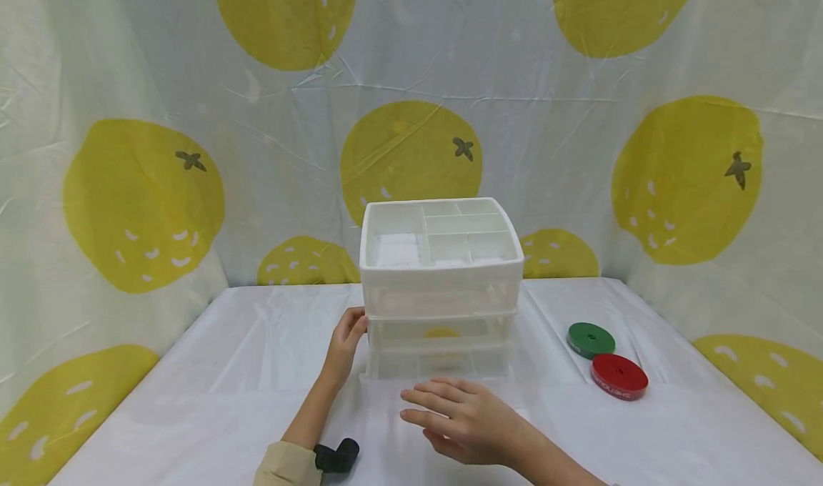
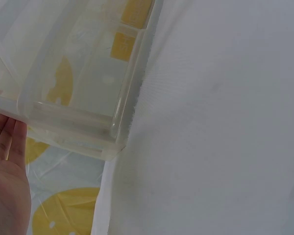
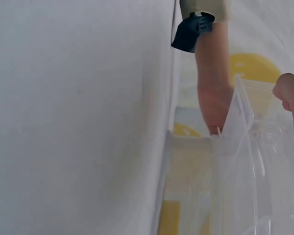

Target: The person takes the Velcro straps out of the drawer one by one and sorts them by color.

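A white plastic drawer organizer (image 1: 444, 293) stands in the middle of the table, its top divided into several compartments. Its drawers are see-through, and a clear drawer (image 3: 264, 161) sticks out low at the front. My left hand (image 1: 343, 346) rests against the organizer's left side; in the left wrist view its fingers (image 2: 18, 139) lie nearly straight at the edge of the clear plastic. In front of the organizer, my right hand (image 1: 459, 418) hovers over the low clear drawer with fingers extended and spread. The right wrist view shows its fingertips at the drawer's upper edge.
To the right on the white-covered table (image 1: 559, 429) lie a green flat roll (image 1: 591, 340) and a red flat roll (image 1: 619, 377), side by side. A black wrist device (image 1: 337, 456) sits on the left forearm. Behind hangs a curtain (image 1: 514, 136) printed with yellow fruit.
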Demonstrator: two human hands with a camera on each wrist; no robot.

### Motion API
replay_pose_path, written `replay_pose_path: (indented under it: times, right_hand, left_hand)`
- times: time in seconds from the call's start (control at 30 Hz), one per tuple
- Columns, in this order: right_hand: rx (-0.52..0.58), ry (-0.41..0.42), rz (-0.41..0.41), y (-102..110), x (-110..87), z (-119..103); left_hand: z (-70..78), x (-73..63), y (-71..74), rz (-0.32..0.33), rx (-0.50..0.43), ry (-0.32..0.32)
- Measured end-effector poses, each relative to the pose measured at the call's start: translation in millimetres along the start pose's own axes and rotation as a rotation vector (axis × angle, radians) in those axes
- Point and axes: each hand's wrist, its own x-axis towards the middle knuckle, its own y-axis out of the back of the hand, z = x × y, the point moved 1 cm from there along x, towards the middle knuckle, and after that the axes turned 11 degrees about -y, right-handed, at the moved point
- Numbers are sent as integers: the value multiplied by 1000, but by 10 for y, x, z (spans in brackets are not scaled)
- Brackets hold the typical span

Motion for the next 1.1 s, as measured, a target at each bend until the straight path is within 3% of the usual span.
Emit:
replay_pose_path:
  times: [0.33,0.77,1.1]
  right_hand:
    - [-60,-180,-100,-61,-109,119]
    - [-106,-306,-246,-116,-231,201]
    - [-113,-365,-272,-149,-290,281]
  left_hand:
    - [-4,-8,0,2,1,-6]
    - [17,-8,-5,-5,8,-14]
    - [12,-2,8,-1,14,27]
